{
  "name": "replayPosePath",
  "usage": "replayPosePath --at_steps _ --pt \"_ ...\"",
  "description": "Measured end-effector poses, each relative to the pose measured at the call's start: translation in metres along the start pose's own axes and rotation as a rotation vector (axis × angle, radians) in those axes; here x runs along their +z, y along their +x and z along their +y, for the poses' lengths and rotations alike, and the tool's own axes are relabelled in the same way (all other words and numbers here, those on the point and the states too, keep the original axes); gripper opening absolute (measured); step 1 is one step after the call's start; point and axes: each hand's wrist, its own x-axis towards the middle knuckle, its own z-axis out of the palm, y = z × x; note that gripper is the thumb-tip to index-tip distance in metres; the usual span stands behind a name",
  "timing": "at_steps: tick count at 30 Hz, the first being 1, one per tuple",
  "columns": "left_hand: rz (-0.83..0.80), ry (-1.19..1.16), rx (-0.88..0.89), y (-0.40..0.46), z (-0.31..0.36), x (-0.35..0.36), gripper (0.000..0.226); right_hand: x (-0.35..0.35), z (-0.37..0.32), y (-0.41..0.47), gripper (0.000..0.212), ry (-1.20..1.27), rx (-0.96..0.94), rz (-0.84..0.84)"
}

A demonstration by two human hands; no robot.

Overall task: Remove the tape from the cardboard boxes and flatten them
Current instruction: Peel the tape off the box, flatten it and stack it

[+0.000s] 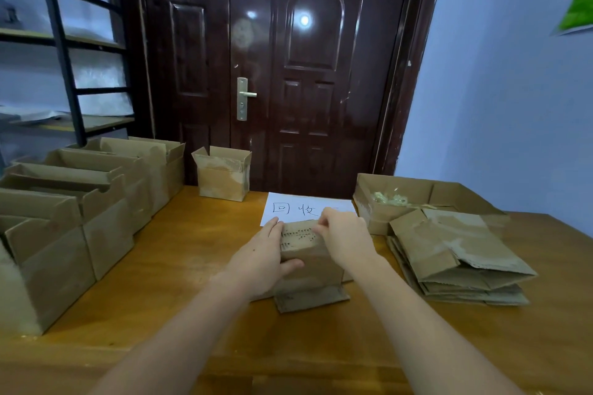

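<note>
A: Where was the box being worked on?

B: A small cardboard box (309, 261) stood on the wooden table (167, 266), between the two hands. The left hand (261, 261) gripped its left side, fingers stretched along the far edge and the thumb curled onto the near face. The right hand (345, 239) sat on the top right, its fingers bent down and pinching at the upper edge; whether tape lay between them I could not tell.

A: And around the fingers?

B: Just beyond the fingertips lay a white sheet of paper (288, 207) with handwritten characters. Well left of the left hand stood a row of open boxes (80, 202). Right of the right hand lay a stack of flattened boxes (455, 260), and behind it an open tray-like box (401, 196).
</note>
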Motion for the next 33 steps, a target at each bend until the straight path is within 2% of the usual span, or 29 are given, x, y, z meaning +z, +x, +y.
replayPosePath --at_steps 2,5,7,9,10,12,16,19,22,24,26,28,30,33 --pt "0.009 -0.004 -0.005 0.001 -0.001 0.002 0.103 0.003 -0.001 -0.003 0.022 0.066 -0.012 0.011" --pt "0.018 -0.012 -0.01 0.001 -0.003 0.006 0.104 0.004 0.004 -0.001 0.018 0.299 0.113 0.053" --pt "0.024 -0.01 -0.012 0.002 -0.004 0.007 0.104 0.004 0.008 0.003 0.02 0.243 0.162 -0.023" --pt "0.026 -0.001 -0.01 0.003 -0.005 0.008 0.104 0.005 0.006 0.004 0.036 0.164 0.166 -0.104" --pt "0.027 0.002 -0.009 0.003 -0.005 0.007 0.105 0.007 0.006 0.004 0.035 0.159 0.171 -0.112" --pt "0.027 0.004 -0.004 0.004 -0.006 0.007 0.105 0.005 0.009 0.005 0.027 0.199 0.202 -0.081" --pt "-0.01 0.001 0.03 0.007 -0.014 0.002 0.105 -0.002 0.032 0.011 0.019 0.437 0.341 0.065" --pt "-0.045 0.008 0.047 0.012 -0.018 -0.003 0.105 0.001 0.036 0.006 0.014 0.458 0.307 0.112" --pt "-0.049 0.018 0.046 0.017 -0.019 -0.004 0.106 0.009 0.028 0.0 0.026 0.425 0.173 0.082" --pt "-0.053 0.008 0.046 0.02 -0.02 -0.004 0.106 0.011 0.028 0.001 0.027 0.417 0.16 0.072" --pt "-0.058 -0.005 0.048 0.02 -0.022 -0.003 0.106 0.011 0.032 0.003 0.022 0.516 0.239 0.064" --pt "-0.055 -0.021 0.051 0.019 -0.023 -0.002 0.106 0.011 0.035 0.004 0.032 0.601 0.332 -0.004" --pt "-0.047 -0.034 0.051 0.018 -0.023 -0.001 0.105 0.014 0.037 0.007 0.026 0.537 0.339 -0.042" --pt "-0.037 -0.034 0.052 0.015 -0.022 -0.002 0.103 0.017 0.035 0.009 0.045 0.444 0.383 0.037"
